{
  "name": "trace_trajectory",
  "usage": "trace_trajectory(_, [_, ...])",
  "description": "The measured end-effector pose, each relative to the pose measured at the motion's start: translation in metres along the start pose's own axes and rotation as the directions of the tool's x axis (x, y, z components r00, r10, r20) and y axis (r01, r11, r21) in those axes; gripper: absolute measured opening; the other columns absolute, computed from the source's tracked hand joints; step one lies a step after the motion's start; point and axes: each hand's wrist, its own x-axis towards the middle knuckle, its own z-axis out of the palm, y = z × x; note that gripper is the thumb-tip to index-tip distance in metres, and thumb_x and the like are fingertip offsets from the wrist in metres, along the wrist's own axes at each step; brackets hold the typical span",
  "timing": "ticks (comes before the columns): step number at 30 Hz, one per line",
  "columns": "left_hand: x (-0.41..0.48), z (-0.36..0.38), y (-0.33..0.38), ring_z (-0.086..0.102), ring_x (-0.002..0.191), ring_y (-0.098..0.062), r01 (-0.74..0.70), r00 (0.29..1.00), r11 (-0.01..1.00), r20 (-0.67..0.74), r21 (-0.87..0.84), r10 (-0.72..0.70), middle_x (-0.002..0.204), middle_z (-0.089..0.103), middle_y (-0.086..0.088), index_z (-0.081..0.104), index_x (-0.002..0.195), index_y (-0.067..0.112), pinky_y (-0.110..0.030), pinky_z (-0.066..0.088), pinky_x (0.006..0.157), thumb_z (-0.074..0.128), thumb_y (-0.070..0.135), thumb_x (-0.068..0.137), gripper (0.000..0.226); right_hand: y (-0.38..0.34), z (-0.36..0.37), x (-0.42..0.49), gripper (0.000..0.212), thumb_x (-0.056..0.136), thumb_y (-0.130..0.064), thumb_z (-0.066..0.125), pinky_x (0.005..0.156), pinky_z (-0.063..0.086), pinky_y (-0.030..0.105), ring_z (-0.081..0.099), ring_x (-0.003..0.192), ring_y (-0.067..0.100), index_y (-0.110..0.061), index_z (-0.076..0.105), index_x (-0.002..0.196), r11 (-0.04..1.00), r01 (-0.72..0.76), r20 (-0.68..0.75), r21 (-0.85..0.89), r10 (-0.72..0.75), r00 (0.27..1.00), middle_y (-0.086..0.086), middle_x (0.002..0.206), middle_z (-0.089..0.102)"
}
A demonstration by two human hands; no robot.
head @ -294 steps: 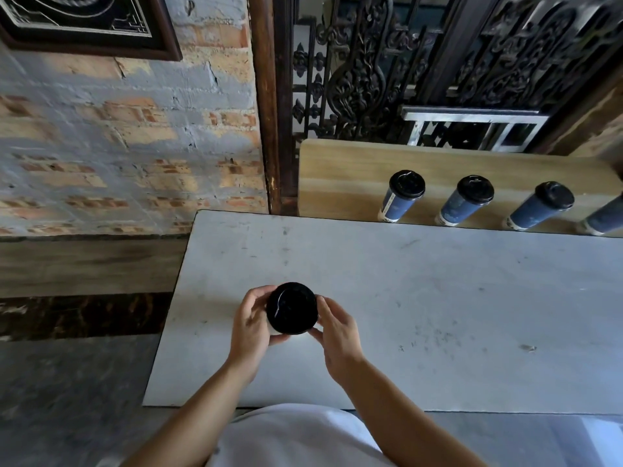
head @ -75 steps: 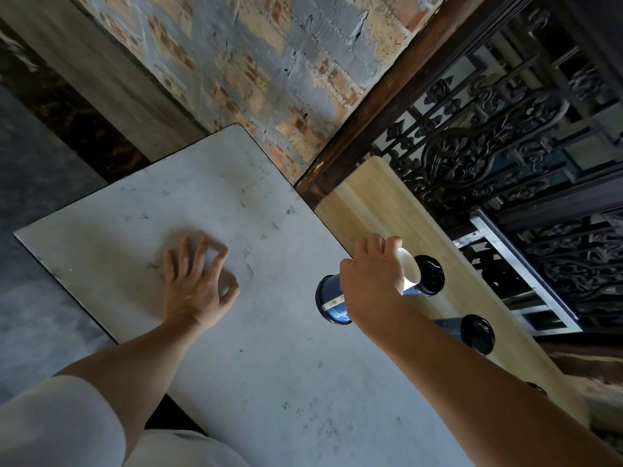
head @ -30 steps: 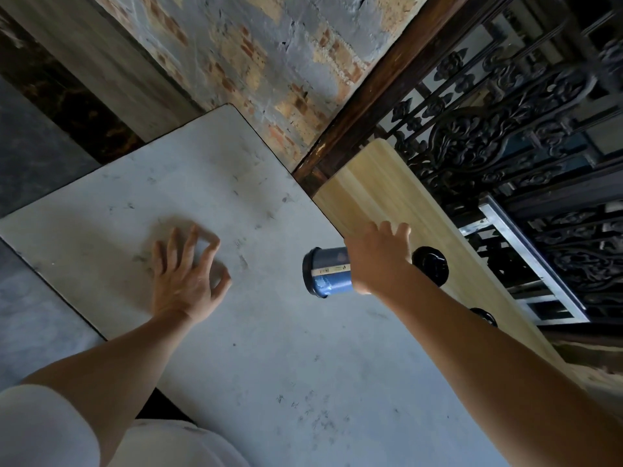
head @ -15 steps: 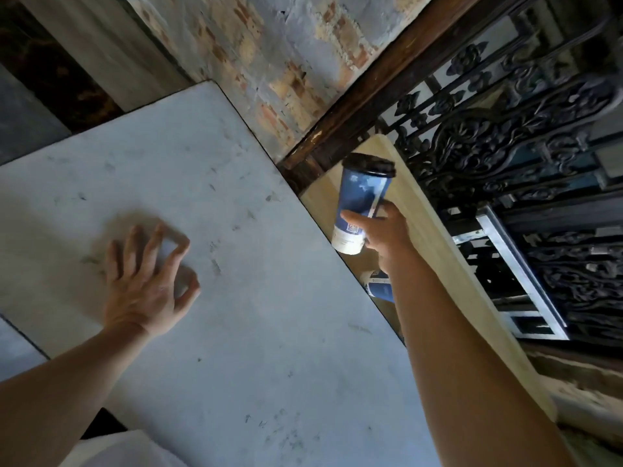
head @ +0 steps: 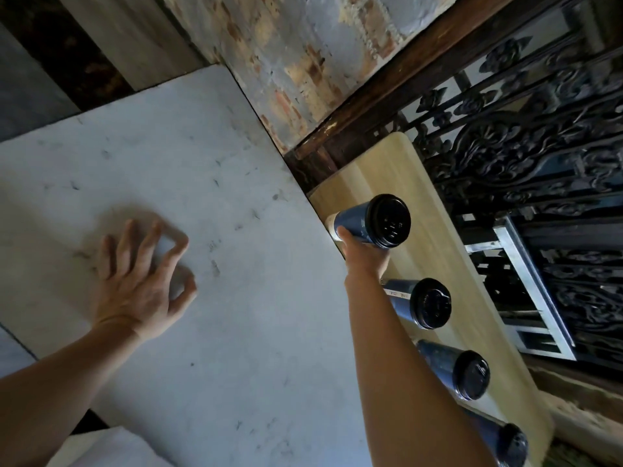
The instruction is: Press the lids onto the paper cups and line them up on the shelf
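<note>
My right hand (head: 365,256) grips a blue paper cup (head: 357,220) with a black lid on it, at the near edge of the light wooden shelf (head: 387,166). I cannot tell whether its base touches the wood. Three more blue cups with black lids stand in a row along the shelf behind it: the first cup (head: 418,303), a second cup (head: 455,372) and a third cup (head: 502,443) at the bottom right. My left hand (head: 141,281) rests on the white table (head: 236,315) with spread fingers and holds nothing.
A brick wall (head: 296,55) and a dark wooden post (head: 387,85) rise behind the table. Black ornate ironwork (head: 539,146) and a metal frame (head: 529,284) stand right behind the shelf. A white sleeve (head: 101,449) shows at the bottom left.
My right hand carried the lidded cup from above the table over to the shelf and lowered it at the left end of the row. My left hand stayed pressed on the table.
</note>
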Motion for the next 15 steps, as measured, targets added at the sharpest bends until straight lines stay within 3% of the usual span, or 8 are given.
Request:
trace_trajectory(4, [0.0, -0.001, 0.0, 0.02, 0.146, -0.049, 0.005, 1.0, 1.0, 0.006, 0.004, -0.005, 0.154, 0.035, -0.02, 0.057, 0.135, 0.017, -0.066, 0.01, 0.119, 0.043, 0.058, 0.076, 0.073, 0.019, 0.006, 0.016, 0.077, 0.032, -0.047, 0.084, 0.085, 0.061, 0.047, 0.074, 0.091, 0.02, -0.025, 0.071, 0.105, 1.0, -0.006, -0.005, 0.026, 0.006, 1.0, -0.004, 0.092, 0.077])
trace_trajectory(9, [0.0, -0.002, 0.0, 0.018, 0.147, -0.048, 0.004, 0.999, 1.0, 0.032, 0.02, -0.004, 0.155, 0.034, -0.018, 0.056, 0.136, 0.018, -0.065, 0.01, 0.119, 0.043, 0.059, 0.077, 0.073, 0.014, 0.009, 0.011, 0.081, 0.034, -0.042, 0.083, 0.09, 0.058, 0.049, 0.07, 0.099, 0.019, -0.03, 0.065, 0.112, 0.996, -0.015, 0.016, 0.088, 0.014, 1.0, -0.009, 0.1, 0.073])
trace_trajectory(12, [0.0, -0.004, 0.0, 0.017, 0.148, -0.046, 0.002, 0.999, 1.0, 0.053, 0.017, -0.003, 0.156, 0.033, -0.017, 0.056, 0.137, 0.019, -0.063, 0.008, 0.12, 0.043, 0.059, 0.077, 0.073, 0.009, 0.01, 0.0, 0.078, 0.047, -0.031, 0.088, 0.091, 0.058, 0.048, 0.069, 0.099, 0.021, -0.028, 0.058, 0.119, 0.992, -0.045, 0.02, 0.117, 0.043, 0.999, -0.007, 0.102, 0.07])
trace_trajectory(15, [-0.001, -0.001, -0.003, 0.016, 0.149, -0.045, -0.013, 0.999, 1.0, 0.049, 0.015, 0.012, 0.157, 0.032, -0.017, 0.055, 0.137, 0.02, -0.06, 0.005, 0.12, 0.043, 0.06, 0.078, 0.073, 0.011, 0.008, -0.001, 0.076, 0.072, -0.023, 0.086, 0.093, 0.058, 0.043, 0.072, 0.102, 0.023, -0.015, 0.048, 0.137, 0.997, -0.026, 0.081, 0.077, 0.02, 0.997, 0.007, 0.118, 0.069])
